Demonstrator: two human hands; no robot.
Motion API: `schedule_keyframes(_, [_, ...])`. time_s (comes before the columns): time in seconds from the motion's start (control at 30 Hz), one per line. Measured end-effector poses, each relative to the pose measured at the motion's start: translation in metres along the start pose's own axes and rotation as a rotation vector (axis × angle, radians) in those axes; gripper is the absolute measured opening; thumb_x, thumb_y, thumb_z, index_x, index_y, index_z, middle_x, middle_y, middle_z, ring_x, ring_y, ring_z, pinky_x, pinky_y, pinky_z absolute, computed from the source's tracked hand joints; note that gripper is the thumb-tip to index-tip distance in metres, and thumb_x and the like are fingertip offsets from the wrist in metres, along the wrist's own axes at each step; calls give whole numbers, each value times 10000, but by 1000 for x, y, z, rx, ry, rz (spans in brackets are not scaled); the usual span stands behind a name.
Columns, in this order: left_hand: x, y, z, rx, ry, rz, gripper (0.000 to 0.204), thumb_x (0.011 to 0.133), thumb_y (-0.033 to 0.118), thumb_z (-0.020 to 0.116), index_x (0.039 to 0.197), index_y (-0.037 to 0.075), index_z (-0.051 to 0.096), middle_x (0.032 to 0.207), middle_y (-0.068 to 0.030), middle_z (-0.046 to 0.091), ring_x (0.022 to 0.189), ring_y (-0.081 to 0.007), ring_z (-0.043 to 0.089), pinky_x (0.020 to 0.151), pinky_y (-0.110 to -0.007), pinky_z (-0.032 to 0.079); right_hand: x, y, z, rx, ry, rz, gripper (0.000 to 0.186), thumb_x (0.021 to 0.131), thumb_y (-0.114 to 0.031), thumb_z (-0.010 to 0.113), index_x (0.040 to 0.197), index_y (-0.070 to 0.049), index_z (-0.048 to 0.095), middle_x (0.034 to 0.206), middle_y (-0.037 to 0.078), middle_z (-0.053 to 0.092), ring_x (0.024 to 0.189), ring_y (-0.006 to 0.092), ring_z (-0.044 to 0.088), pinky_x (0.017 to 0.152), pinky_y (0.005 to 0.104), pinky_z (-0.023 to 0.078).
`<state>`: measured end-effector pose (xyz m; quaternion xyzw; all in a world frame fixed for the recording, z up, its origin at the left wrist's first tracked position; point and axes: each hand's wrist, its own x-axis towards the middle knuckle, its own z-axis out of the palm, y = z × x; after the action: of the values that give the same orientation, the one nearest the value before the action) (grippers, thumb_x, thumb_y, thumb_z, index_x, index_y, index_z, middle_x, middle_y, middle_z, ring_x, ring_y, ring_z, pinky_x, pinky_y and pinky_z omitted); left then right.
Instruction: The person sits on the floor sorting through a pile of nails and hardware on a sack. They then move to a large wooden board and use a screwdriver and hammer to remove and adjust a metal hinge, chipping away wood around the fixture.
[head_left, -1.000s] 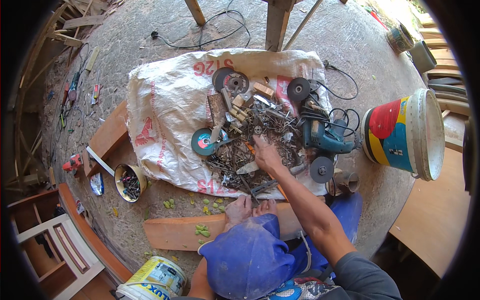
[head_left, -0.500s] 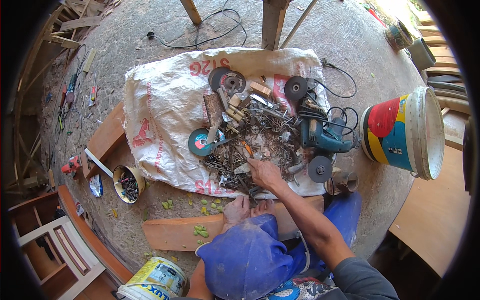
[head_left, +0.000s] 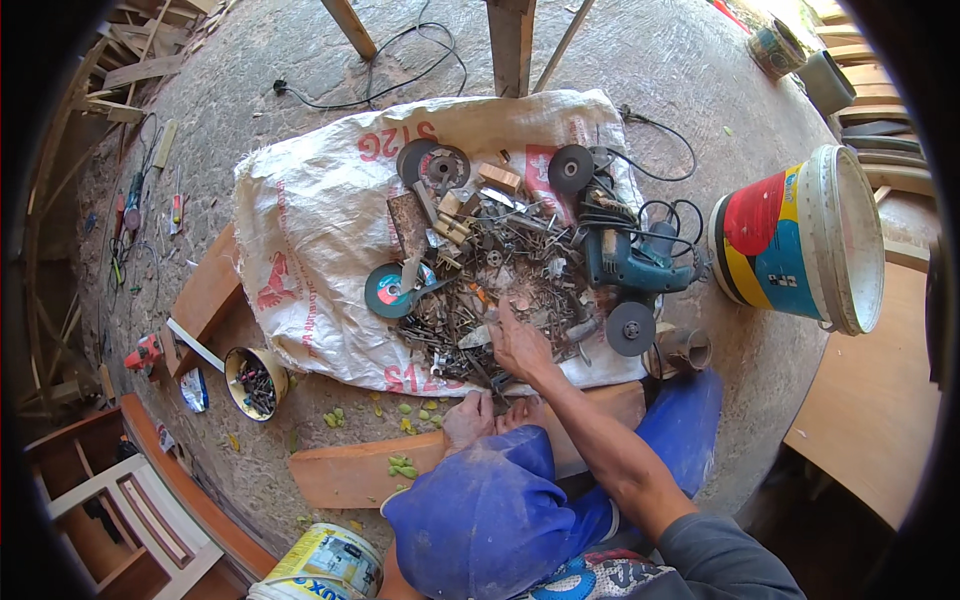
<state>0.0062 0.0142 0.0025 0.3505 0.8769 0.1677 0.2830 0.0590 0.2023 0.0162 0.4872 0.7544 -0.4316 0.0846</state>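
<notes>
My right hand [head_left: 521, 346] reaches into a heap of loose screws, nails and small metal parts [head_left: 470, 325], index finger stretched out and the other fingers bent. Nothing shows in its grasp. A flat pale blade-like piece [head_left: 475, 337] and a small orange item [head_left: 480, 294] lie by its fingertips. At the near edge of the heap my left hand [head_left: 464, 420] rests low with its fingers drawn together, beside a bare foot [head_left: 521, 412]. My knee in blue cloth [head_left: 480, 525] covers the left forearm. Whatever those left fingers hold is hidden.
The heap lies on a white woven sack [head_left: 310, 220] with several abrasive discs [head_left: 388, 291] and a teal power tool [head_left: 630, 258]. A large paint bucket [head_left: 770, 240] stands right; a small tub of screws [head_left: 257, 383] sits left. A curved wooden piece [head_left: 350, 472] lies in front.
My right index finger has stretched farther into the heap. The left hand stays near the foot. The whole view has shifted slightly, so the scene sits farther left.
</notes>
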Motion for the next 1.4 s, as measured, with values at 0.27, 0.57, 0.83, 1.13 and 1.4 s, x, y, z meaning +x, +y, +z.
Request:
schedule_keyframes(0.27, [-1,-2,-1,4,-28,-8,328,963,368,549,789,103,633,683,-204,642,626,-439,633,545,-539,487,-5,7,-14,57,44,-15,629,955,-352,493,1501,-97,313,992,329,655,920,506,632,835,565,489])
schedule_keyframes(0.57, [0,-21,14,76,-9,120,309,964,357,545,801,112,639,679,-195,641,614,-428,632,543,-531,485,27,-4,-16,25,45,-10,670,944,-333,503,1518,-82,266,999,352,642,918,520,624,849,571,480])
schedule_keyframes(0.83, [-2,11,-9,-16,31,45,333,957,372,563,778,100,635,656,-197,629,601,-434,622,530,-526,478,-20,9,-1,102,67,2,721,943,-336,512,1530,-58,199,845,329,658,799,515,641,765,579,500])
schedule_keyframes(1.13, [1,-1,0,-16,2,-6,327,962,367,566,783,103,640,659,-204,625,611,-432,628,534,-522,476,-25,26,-7,108,68,-26,759,935,-313,514,1550,-84,132,800,333,654,784,520,642,765,588,494])
schedule_keyframes(1.4, [-1,7,-5,-7,-34,-47,306,961,369,546,815,117,642,705,-187,656,677,-423,654,607,-527,500,-18,33,0,142,155,84,754,935,-313,514,1518,-15,141,816,329,655,786,509,644,748,576,499])
